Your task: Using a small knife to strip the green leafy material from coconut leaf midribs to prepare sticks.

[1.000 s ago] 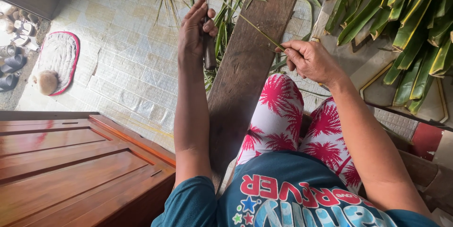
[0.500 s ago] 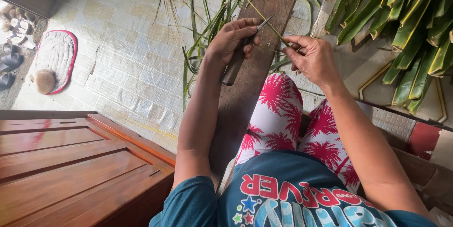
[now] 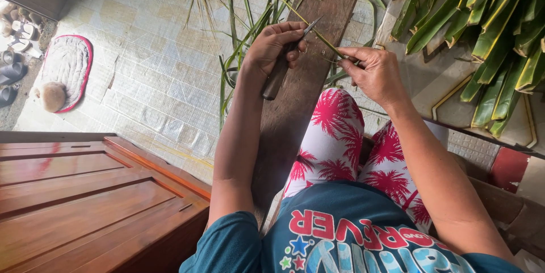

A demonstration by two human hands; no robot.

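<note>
- Head view: wooden plank (image 3: pixel 301 80) runs lengthwise away from the person.
- Leaf strip (image 3: pixel 309 23) slants up-left over it, pinched by right hand (image 3: pixel 374 71).
- Left hand (image 3: pixel 272 46) grips knife (image 3: pixel 284 63); blade now farther up the strip.

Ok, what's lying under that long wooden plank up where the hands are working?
Green leaf strips stick out from beneath the plank on the tiled floor. How far they run under it is hidden by the wood, the left hand and the right hand.
</note>
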